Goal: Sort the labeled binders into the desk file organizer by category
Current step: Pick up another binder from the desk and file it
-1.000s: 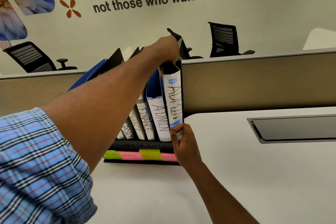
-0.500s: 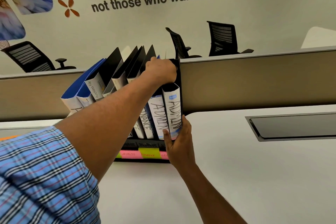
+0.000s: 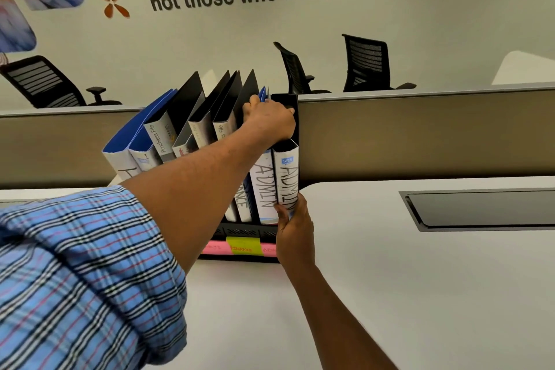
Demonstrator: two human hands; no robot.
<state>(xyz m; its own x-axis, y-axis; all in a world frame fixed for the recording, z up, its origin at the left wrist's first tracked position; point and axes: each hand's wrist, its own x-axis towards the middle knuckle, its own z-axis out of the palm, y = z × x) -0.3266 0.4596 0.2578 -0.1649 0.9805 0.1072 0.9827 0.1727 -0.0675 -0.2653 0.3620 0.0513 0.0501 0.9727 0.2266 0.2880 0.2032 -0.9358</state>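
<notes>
Left grip (image 3: 270, 122) curled over its top, right grip (image 3: 293, 234) pinching its lower spine, we steady the black ADMIN binder (image 3: 287, 180) upright in the rightmost slot of the file organizer (image 3: 240, 231) so it seats squarely.

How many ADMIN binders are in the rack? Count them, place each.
2. One ADMIN binder stands at the rack's right end, the left hand on its top, the right hand at its base; the second ADMIN binder stands just left of it. The arm may hide others.
</notes>
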